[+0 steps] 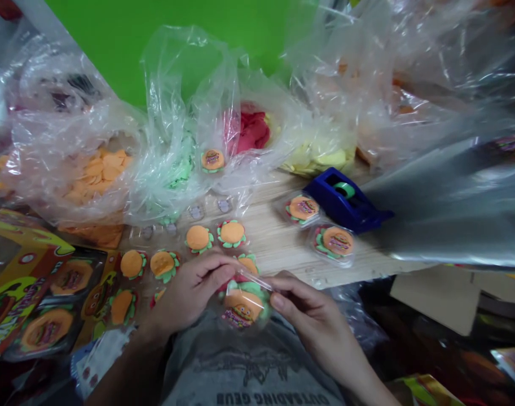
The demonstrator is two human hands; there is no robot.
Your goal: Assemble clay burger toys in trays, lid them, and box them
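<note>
Both my hands hold one burger-shaped toy in a clear plastic case (243, 304) close to my body. My left hand (189, 293) pinches the case's upper left edge, and my right hand (312, 316) pinches its right edge. Just beyond my hands, several open burger toys (198, 238) lie in rows on the wooden table (278, 242). Two packed burger cases (302, 208) sit farther right, beside a blue tape dispenser (346, 198).
Clear plastic bags hold orange pieces (94, 169), green pieces (179, 172), red pieces (251, 129) and yellow pieces (320, 158) along the back. A yellow display box with packed burgers (41, 304) stands at the left. Large plastic sheeting (447, 214) covers the right.
</note>
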